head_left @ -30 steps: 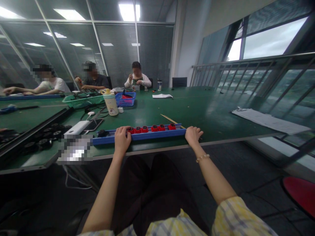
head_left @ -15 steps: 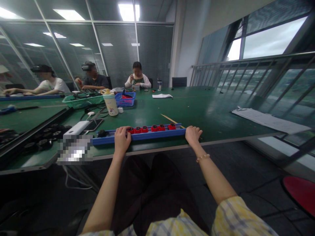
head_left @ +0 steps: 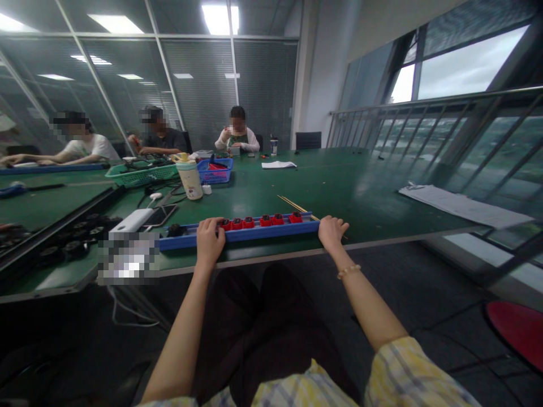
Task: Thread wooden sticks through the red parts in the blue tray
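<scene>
Left hand curled on blue tray beside red parts; right hand open beside tray end.

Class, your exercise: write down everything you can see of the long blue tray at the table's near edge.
The long, narrow blue tray looks like moulded plastic and lies flat along the near edge of the green table. At least six red parts with dark tops sit in a row in its channel, and a dark part sits near its left end. The left hand rests over it, hiding part of it, and the right hand sits against its right end.
</scene>
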Available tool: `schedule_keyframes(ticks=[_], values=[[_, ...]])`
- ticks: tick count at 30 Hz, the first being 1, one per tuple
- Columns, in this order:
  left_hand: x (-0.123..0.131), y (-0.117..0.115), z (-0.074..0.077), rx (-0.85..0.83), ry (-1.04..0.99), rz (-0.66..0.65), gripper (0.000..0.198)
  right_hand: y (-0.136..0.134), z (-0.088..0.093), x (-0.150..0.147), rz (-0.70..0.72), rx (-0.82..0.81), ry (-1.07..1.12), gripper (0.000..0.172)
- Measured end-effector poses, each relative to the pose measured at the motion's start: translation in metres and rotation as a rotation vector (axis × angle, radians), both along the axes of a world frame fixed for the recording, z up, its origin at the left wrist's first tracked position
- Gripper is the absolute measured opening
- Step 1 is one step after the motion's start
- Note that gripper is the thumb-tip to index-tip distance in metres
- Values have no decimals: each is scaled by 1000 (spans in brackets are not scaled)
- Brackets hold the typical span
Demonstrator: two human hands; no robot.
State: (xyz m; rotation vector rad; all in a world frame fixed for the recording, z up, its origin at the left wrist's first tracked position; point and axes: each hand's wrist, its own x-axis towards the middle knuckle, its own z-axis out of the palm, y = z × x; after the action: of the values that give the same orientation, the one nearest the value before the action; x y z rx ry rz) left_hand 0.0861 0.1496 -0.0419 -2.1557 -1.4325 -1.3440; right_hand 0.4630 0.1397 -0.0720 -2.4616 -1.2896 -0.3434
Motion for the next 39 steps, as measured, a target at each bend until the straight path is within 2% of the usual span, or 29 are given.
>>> schedule_keyframes(ticks=[11,22,30,33,35,37,39], values=[[0,-1,1,19,3,-10,26,-2,-2,-1,-45,64,-5,41],[0,0,0,7,-6,-5,26,-13,8,-6,63,7,-11,36],[-1,0,-1,2,-13,-10,26,-13,10,-1,26,52,149,31],[-2,0,-1,1,-12,-11,26,-10,10,6,22,121,289,30],[-2,0,-1,-1,-13,-8,26,-9,10,10,24,224,338,30],[-1,0,0,-4,-12,-5,26,-9,10,11,61,360,324,31],[-1,0,0,-7,-13,-2,26,-9,10,10,157,497,264,32]])
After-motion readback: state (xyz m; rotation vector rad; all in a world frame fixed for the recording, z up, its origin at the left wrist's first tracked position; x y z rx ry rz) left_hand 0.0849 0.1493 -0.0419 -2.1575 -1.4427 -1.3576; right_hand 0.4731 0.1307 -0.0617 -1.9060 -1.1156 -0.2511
